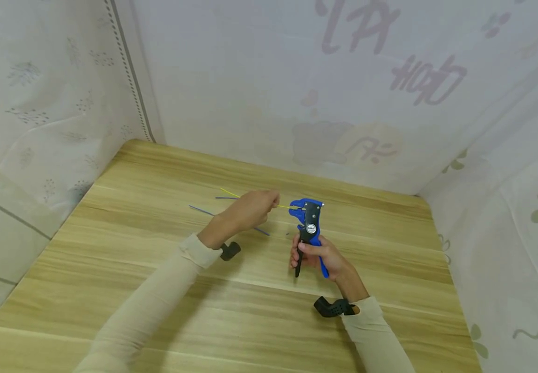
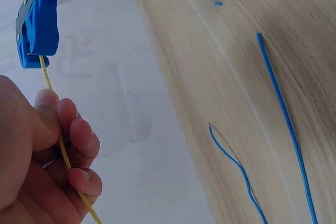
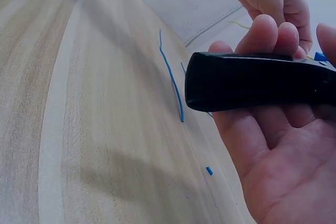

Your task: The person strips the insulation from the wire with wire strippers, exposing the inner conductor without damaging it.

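Between thumb and fingers my left hand (image 1: pixel 256 208) pinches a yellow wire (image 2: pixel 65 156). The wire's front end reaches into the blue jaws of a wire stripper (image 1: pixel 312 217), while its tail sticks out behind the hand. My right hand (image 1: pixel 326 257) grips the stripper by its black and blue handles, holding the tool upright above the table. In the right wrist view the black handle (image 3: pixel 252 82) lies across the palm with fingers curled round it. Two blue wires lie below the left hand; one blue wire (image 2: pixel 283 108) is straight, and another blue wire (image 2: pixel 236 163) is bent.
A small blue scrap of insulation (image 3: pixel 209 171) lies on the wood-grain table (image 1: pixel 250 321). Patterned white cloth (image 1: pixel 231 93) hangs behind the table and at both sides. Black wrist mounts (image 1: pixel 334 306) sit at the sleeve cuffs.
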Demonstrator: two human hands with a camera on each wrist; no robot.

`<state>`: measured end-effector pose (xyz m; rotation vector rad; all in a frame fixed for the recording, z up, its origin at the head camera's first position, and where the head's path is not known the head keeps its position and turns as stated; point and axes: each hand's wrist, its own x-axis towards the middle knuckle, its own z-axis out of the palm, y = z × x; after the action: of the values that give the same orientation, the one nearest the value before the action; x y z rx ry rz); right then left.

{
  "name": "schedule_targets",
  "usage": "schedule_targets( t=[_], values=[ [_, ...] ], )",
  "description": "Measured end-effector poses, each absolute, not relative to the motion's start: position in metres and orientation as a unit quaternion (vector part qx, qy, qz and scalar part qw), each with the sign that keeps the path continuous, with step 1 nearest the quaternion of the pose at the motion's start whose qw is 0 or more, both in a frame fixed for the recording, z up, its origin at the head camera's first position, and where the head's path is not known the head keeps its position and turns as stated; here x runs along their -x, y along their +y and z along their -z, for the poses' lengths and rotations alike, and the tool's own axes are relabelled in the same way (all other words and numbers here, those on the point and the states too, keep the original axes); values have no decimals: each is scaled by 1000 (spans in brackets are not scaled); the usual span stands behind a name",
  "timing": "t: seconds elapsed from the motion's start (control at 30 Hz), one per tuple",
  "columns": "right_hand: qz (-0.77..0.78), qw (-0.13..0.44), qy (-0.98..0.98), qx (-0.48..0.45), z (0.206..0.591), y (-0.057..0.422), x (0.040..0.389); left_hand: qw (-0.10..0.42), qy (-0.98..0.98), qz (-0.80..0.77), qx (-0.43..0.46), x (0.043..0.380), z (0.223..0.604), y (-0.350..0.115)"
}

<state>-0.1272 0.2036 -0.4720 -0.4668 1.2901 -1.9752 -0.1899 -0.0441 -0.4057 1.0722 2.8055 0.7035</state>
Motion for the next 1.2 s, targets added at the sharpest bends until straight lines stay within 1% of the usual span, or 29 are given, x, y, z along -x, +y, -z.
schedule_targets(
  t=[0.4,1.2],
  values=[
    [763,362,502,186,475,205,128,23,904,-237,-356,188,403,-44],
    [775,323,514,176,473,196,124,18,908,-236,-346,188,403,-42]
  ],
)
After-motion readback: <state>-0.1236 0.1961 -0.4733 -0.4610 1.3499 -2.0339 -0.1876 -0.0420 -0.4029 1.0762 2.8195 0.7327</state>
